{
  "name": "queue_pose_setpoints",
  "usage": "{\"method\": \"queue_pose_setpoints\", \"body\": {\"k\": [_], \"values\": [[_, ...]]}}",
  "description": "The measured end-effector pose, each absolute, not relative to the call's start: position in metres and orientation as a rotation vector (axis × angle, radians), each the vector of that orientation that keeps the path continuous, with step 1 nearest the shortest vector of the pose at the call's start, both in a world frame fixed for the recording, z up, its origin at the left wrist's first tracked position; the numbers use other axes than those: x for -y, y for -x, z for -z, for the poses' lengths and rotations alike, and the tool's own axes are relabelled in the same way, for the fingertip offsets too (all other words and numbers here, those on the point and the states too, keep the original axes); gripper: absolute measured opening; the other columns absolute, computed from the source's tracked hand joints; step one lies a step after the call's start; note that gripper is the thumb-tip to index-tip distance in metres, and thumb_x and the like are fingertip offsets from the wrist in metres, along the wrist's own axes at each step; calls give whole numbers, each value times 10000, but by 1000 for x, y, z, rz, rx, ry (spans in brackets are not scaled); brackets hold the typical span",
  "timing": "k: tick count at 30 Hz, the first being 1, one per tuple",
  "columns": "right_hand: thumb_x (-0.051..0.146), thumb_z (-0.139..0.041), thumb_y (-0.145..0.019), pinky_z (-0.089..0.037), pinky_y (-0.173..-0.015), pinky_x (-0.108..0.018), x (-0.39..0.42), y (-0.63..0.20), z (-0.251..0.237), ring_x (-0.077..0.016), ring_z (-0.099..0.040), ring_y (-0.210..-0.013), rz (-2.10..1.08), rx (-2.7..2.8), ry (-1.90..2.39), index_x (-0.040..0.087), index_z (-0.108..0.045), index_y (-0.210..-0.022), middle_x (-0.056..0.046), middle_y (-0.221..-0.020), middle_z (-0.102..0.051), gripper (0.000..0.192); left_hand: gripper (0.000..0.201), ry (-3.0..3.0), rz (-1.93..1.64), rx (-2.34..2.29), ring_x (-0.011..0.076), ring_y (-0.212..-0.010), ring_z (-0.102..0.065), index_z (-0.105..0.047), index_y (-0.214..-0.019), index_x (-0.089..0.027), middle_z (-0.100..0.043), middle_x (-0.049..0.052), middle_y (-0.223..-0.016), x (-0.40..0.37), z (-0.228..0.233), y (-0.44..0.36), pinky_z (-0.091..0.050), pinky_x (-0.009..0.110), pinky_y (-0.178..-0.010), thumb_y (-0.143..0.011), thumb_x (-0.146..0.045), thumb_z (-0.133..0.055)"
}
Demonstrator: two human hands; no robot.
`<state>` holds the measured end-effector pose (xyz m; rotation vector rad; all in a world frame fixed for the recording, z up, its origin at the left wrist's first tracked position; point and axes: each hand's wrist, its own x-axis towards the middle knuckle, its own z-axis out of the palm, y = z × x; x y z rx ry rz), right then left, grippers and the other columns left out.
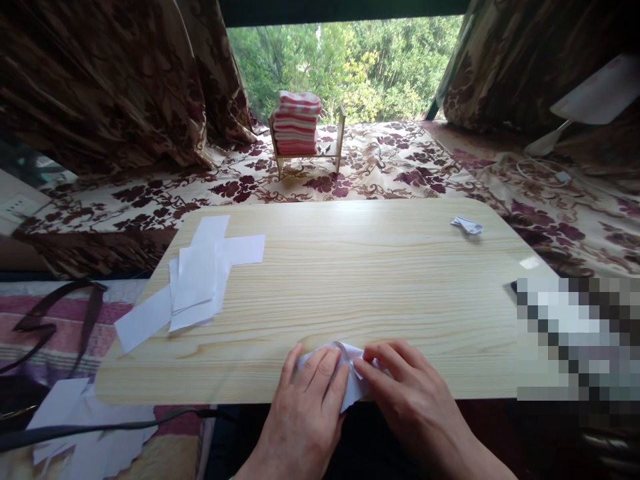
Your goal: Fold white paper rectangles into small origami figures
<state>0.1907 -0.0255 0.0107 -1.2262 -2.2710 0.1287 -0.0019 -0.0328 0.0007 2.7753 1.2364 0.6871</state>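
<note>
Beyond the left hand point(311, 397), paper slips point(197, 277) overlap (folded paper point(469, 226), far right).

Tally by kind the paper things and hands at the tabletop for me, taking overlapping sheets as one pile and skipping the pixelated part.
Pile of white sheets: 1
Small folded paper: 1
Paper under the fingers: 1
Hands, left hand and right hand: 2
Total: 5
Pale patch: too unclear to count.
</note>
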Motion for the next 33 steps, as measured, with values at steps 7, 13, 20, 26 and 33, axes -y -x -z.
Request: {"method": "queue_pose_setpoints", "body": {"k": [7, 13, 20, 26, 33], "values": [[167, -387, -979, -474, -684, -334, 26, -192, -11, -201, -566, -797, -124, 2294, 1227, 177, -675, -964, -92, -907, -667, 289, 308, -2765, -676, -1260, 201, -1192, -523, -609, -1198, -143, -642, 90, -1251, 33, -3, 1, -204, 428, -1133, -970, -253, -434], [156, -385, -972, -469, -672, -322, 24, -193, -13, -194, -568, -787, -110, 2307, 1225, 193, -680, -949, -86, -896, -668, 299, 305, -2754, -697, -1281, 208, -1175, -532, -610, -1204, -164, -651, 90, -1221, 34, -1, 0, -230, 443, -1122, -952, -201, -442], [169, -401, -977, -469, -686, -325, 26, -193, -15, -199, -564, -801, -156, 2271, 1226, 189, -677, -940, -88, -910, -663, 279, 306, -2727, -749, -1289, 216, -1149, -549, -634, -1169, -170, -663, 96, -1194, 33, -1, -3, -202, 447, -1125, -955, -183, -416], [145, -423, -955, -476, -669, -313, 27, -193, -12, -189, -567, -787, -171, 2271, 1213, 185, -675, -968, -88, -900, -661, 256, 308, -2755, -712, -1286, 200, -1157, -545, -623, -1178, -129, -670, 88, -1201, 32, -2, -2, -142, 418, -1153, -946, -182, -427], [170, -422, -961, -478, -657, -311, 27, -191, -14, -190, -563, -769, -198, 2268, 1213, 189, -668, -967, -83, -883, -652, 247, 310, -2776, -703, -1305, 191, -1144, -541, -627, -1162, -136, -679, 74, -1174, 32, -1, -3, -143, 424, -1149, -965, -188, -392]]}}
